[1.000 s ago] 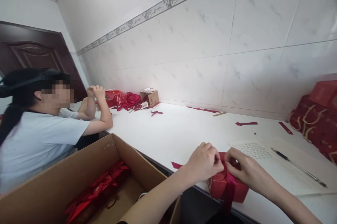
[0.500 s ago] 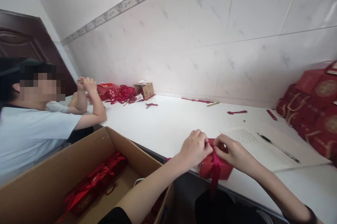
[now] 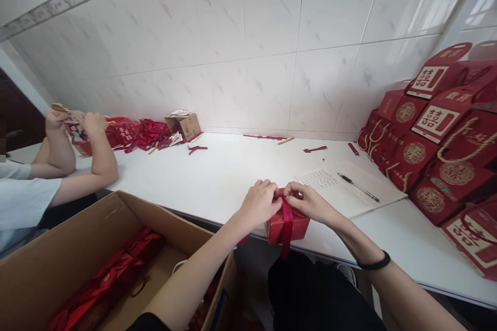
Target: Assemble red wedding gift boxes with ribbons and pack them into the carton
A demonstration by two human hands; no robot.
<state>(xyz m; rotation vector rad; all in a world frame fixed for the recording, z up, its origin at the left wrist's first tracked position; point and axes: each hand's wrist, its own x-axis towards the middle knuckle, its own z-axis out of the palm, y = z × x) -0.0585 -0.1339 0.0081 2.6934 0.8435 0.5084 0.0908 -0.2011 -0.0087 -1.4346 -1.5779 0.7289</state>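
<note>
Red box sits at the near edge of the bench, ribbon hanging down its front. Your left hand and right hand are close together over its top, each grip pinching the ribbon. A pen lies beyond.

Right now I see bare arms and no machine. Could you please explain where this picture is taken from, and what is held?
The camera is worn on a person's head, looking forward and down. The left hand and right hand are that person's own; their fingers pinch a ribbon on a red box. On the white table lie a pen on paper and, at right, stacked red packages. The arms at far left belong to someone else.
</note>
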